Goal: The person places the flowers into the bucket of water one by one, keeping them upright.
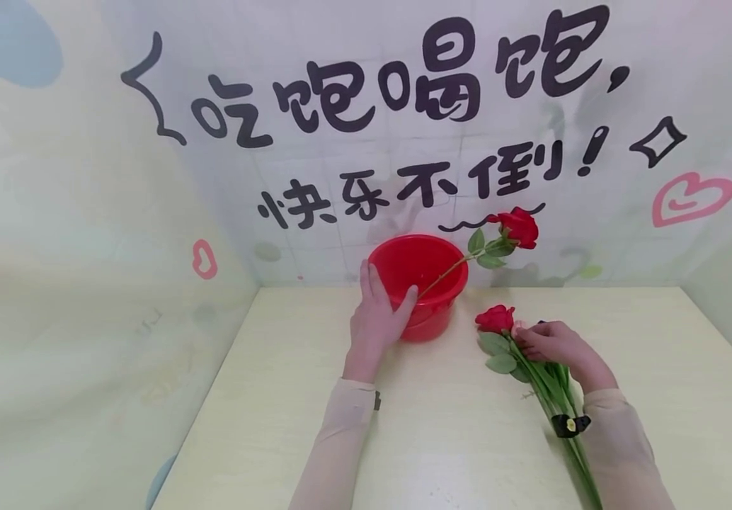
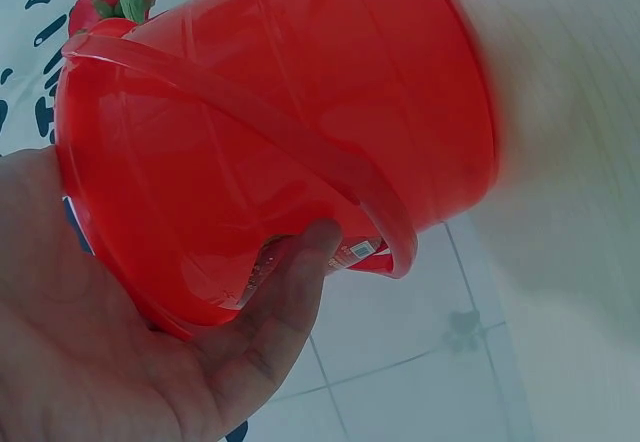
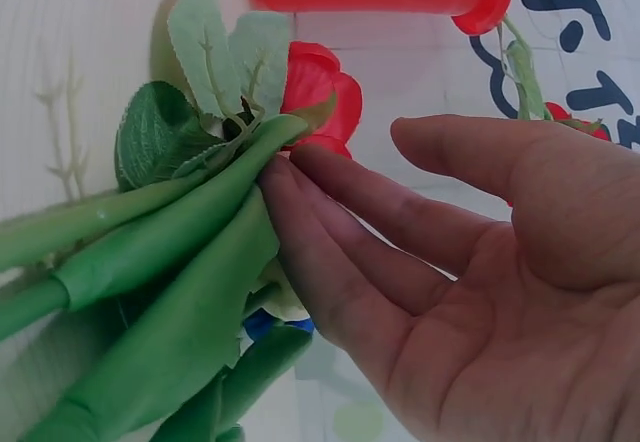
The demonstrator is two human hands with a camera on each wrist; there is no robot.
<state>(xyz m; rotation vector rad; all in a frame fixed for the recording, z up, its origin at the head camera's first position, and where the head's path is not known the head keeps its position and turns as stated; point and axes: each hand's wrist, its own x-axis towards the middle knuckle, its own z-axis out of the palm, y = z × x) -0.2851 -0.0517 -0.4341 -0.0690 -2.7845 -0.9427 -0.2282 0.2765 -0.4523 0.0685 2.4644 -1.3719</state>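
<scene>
Now | left fingers (image 1: 377,285): bucket rim (image 1: 445,297) | right fingers (image 3: 390,197): stems (image 3: 190,224) (gap between)

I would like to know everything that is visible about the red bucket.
The red bucket is glossy, faintly ribbed and looks plastic, with a rim, a handle lowered against its outside and a printed label, partly covered. It stands mouth upward on the pale table. The left hand rests against its left and near side. One rose leans out over the rim at right.
</scene>
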